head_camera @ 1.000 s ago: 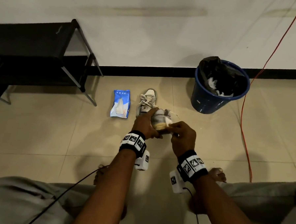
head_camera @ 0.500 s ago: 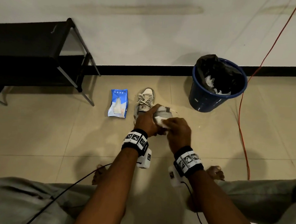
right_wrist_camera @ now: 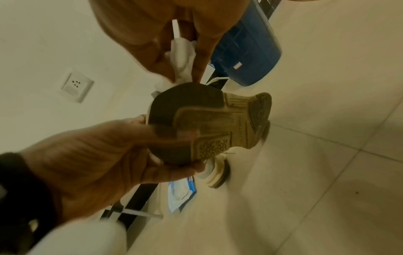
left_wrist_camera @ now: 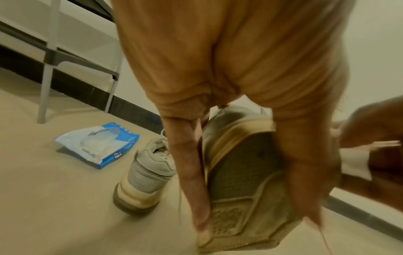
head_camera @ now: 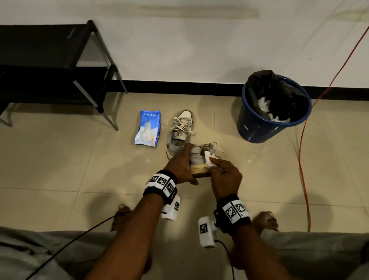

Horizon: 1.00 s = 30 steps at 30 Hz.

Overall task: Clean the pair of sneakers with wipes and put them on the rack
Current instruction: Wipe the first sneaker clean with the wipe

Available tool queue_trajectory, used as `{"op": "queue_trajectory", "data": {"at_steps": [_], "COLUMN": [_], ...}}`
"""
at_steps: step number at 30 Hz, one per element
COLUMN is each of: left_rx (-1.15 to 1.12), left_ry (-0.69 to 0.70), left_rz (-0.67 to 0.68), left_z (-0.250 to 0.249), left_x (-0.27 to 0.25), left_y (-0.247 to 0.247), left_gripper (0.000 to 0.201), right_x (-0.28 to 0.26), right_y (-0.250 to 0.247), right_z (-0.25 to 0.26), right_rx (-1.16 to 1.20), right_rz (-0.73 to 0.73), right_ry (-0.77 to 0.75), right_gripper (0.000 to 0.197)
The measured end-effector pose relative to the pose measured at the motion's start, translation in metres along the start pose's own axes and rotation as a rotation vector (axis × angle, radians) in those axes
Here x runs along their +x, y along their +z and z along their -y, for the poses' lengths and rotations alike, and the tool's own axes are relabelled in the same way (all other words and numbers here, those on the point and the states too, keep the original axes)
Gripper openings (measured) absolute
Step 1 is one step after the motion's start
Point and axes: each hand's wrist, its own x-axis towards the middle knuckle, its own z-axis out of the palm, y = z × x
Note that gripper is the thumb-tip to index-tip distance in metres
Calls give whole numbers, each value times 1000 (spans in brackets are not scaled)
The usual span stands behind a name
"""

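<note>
My left hand (head_camera: 181,164) grips a grey sneaker (head_camera: 197,158) by its heel and holds it off the floor; its worn tan sole (left_wrist_camera: 244,181) faces the wrist cameras (right_wrist_camera: 209,124). My right hand (head_camera: 222,174) pinches a folded white wipe (head_camera: 208,159) and presses it on the sneaker's side near the heel; in the right wrist view the wipe (right_wrist_camera: 182,58) sits between thumb and fingers. The second sneaker (head_camera: 181,129) stands on the tiles just beyond, laces loose. The black shoe rack (head_camera: 40,53) is at the far left against the wall.
A blue pack of wipes (head_camera: 148,128) lies open left of the standing sneaker. A blue bin (head_camera: 270,114) with a black liner and used wipes stands at the right. An orange cable (head_camera: 302,150) runs down the floor beyond it. My bare feet (head_camera: 264,221) rest near my knees.
The right hand with the wipe has slid from on top of the held sneaker to its right side. The left hand has kept its grip on the sneaker.
</note>
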Motion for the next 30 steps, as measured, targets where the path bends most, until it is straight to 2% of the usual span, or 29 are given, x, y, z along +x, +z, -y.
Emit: {"op": "queue_trajectory", "data": {"at_steps": [3, 6, 10, 14, 18, 19, 21, 22, 23, 26, 27, 30], "left_rx": [-138, -235, -258, -237, -197, -202, -251, -287, -311, -291, -299, -361], "left_ry": [-86, -125, -149, -189, -157, -140, -147, -161, -165, -134, -139, -150], "left_rz": [-9, 18, 21, -2, -39, -46, -67, -74, -79, -60, -49, 31], "left_z": [5, 9, 10, 14, 3, 1, 2, 3, 2, -3, -4, 5], "left_x": [-5, -11, -8, -5, -3, -1, 2, 2, 1, 2, 2, 3], "left_y": [-6, -11, -12, -14, -10, -10, -10, -11, -11, -11, -12, -19], "left_gripper": [103, 108, 105, 115, 117, 119, 114, 111, 112, 122, 123, 122], "right_x": [-9, 6, 26, 7, 45, 46, 31, 25, 27, 47, 45, 14], "right_y": [11, 12, 19, 48, 39, 37, 37, 34, 29, 19, 19, 25], "right_z": [0, 0, -1, 7, 8, 14, 24, 24, 19, -3, -2, 4], "right_rx": [25, -26, -45, -155, -212, -232, -311, -312, -302, -203, -204, -234], "right_rz": [63, 122, 13, 211, 81, 108, 254, 299, 284, 64, 62, 200], "right_ry": [52, 57, 100, -142, -41, -113, -347, -401, -388, -93, -118, -375], "right_gripper": [20, 24, 27, 24, 24, 23, 17, 17, 17, 27, 31, 34]}}
